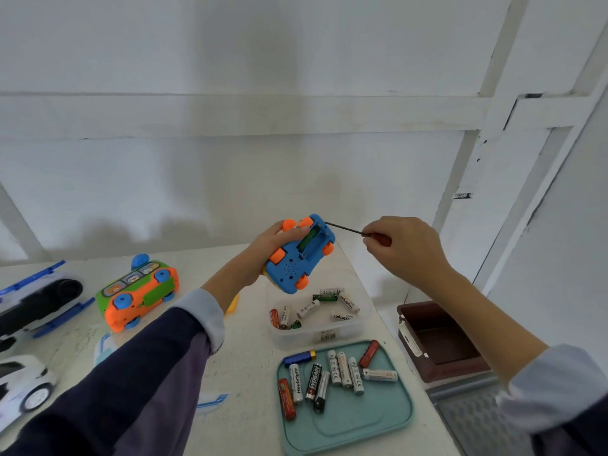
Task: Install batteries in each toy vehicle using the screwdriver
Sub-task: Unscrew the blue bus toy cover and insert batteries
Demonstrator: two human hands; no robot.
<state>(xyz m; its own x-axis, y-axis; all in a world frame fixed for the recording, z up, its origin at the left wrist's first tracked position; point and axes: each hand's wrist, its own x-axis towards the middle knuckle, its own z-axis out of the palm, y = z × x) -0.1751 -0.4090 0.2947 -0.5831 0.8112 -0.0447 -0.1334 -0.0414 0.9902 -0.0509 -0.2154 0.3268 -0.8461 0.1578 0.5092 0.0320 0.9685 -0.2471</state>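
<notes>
My left hand point(263, 251) grips a blue toy car point(297, 258) with orange wheels, held in the air underside up. Its battery compartment is uncovered and a green battery lies inside. My right hand point(404, 248) pinches a thin screwdriver point(345, 228) whose tip touches the car's far end. Below, a clear plastic tub point(358, 327) holds several batteries. A teal tray point(388, 419) in front of it carries several more.
A green and orange toy bus point(138, 294) lies on its side at the left. A black and blue toy vehicle point(36, 301) and a white toy car point(23, 383) sit at the far left. A brown open box point(441, 340) stands beyond the table's right edge.
</notes>
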